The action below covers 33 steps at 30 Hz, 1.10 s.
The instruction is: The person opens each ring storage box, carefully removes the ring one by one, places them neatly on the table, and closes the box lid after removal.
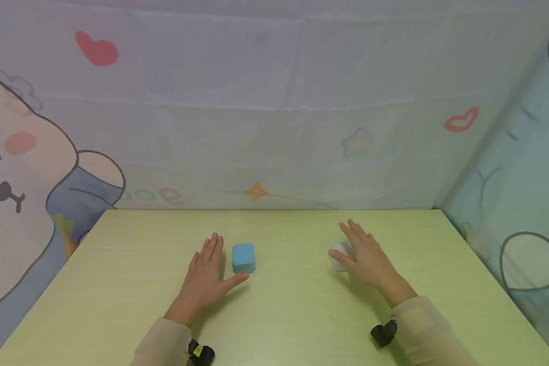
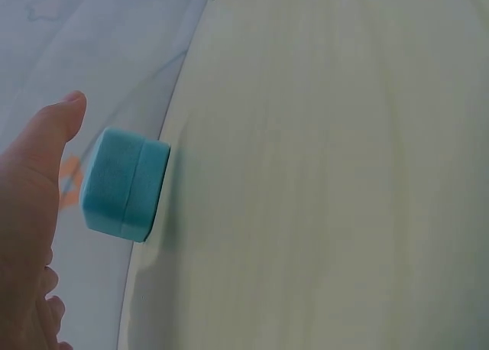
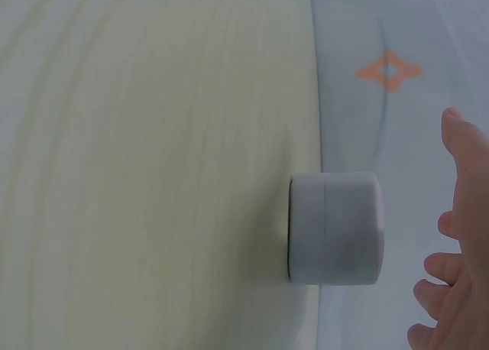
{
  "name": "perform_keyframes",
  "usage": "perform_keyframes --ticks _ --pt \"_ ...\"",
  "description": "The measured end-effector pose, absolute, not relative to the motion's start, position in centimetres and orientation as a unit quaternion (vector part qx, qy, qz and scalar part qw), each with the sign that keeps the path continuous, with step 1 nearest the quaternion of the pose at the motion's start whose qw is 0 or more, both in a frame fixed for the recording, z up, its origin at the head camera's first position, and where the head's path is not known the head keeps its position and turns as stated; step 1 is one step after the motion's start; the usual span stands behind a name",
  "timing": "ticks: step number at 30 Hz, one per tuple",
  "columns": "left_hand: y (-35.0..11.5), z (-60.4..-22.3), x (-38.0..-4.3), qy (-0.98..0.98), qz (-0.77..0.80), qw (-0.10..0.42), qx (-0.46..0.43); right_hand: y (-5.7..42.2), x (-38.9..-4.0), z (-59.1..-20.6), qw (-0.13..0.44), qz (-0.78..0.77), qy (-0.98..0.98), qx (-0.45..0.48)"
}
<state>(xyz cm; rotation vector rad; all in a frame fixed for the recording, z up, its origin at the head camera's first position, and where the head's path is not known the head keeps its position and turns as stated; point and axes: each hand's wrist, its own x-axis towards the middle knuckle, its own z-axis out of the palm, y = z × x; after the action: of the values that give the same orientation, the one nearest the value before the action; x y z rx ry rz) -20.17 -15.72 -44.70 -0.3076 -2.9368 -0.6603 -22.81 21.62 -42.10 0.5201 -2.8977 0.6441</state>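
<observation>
Left hand [image 1: 204, 278], right hand [image 1: 368, 262]: fingers outstretched, gripping nothing, near blue box [image 1: 243, 258] and white box [image 3: 336, 229] respectively, toward far edge of counter [image 1: 293, 315]. Apparently reaching; grasp would need fingers curling inward.

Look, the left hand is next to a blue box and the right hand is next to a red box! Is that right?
Almost: the box by the right hand is white, not red, as the right wrist view shows. The left hand is next to a blue box.
</observation>
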Motion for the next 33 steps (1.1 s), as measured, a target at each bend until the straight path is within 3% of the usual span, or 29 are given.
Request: perform_keyframes --ticks 33 --pt "-15.3 -45.0 -20.2 -0.946 -0.304 0.023 -0.11 19.6 -22.7 -42.7 0.069 0.248 -0.95 0.177"
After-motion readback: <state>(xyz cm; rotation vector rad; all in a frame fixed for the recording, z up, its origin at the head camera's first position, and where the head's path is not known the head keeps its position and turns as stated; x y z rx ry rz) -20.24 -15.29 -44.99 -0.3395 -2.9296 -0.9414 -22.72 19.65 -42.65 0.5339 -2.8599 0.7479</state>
